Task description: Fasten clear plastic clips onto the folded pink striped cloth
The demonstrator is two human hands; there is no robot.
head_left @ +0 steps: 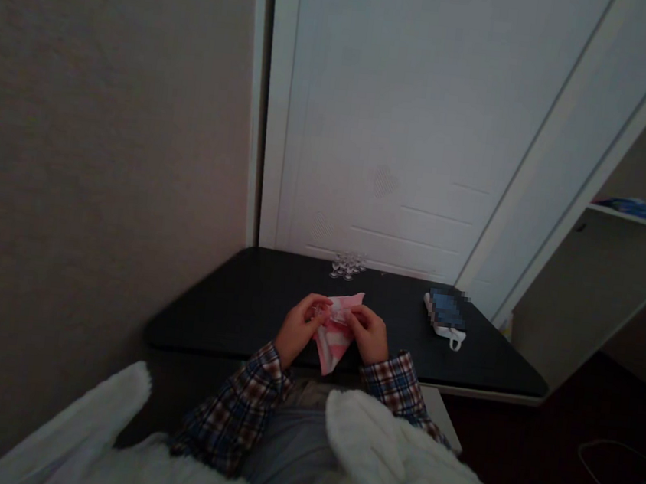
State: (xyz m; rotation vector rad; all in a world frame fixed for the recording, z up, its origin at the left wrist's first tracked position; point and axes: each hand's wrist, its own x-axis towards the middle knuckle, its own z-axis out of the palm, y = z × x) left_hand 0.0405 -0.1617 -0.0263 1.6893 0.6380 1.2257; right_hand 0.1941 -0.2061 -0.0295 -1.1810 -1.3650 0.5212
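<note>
A pink-and-white cloth (335, 347) is held just above the front part of the black table, one corner hanging down. On its left side my left hand (301, 327) is closed, thumb and fingers pinching it. My right hand (369, 335) pinches the cloth from the right. Between my fingertips, against the cloth, shows a small clear glassy piece (341, 315); its exact shape is hard to make out. Several small clear stemmed glasses (348, 265) stand in a cluster at the table's back edge, beyond my hands.
The black table (224, 301) backs onto a white panel (394, 111), with a wall (109, 135) to the left. A dark-screened phone (446, 310) rests on a white item with a loop at the right. White fluffy fabric (393, 457) covers my lap's sides.
</note>
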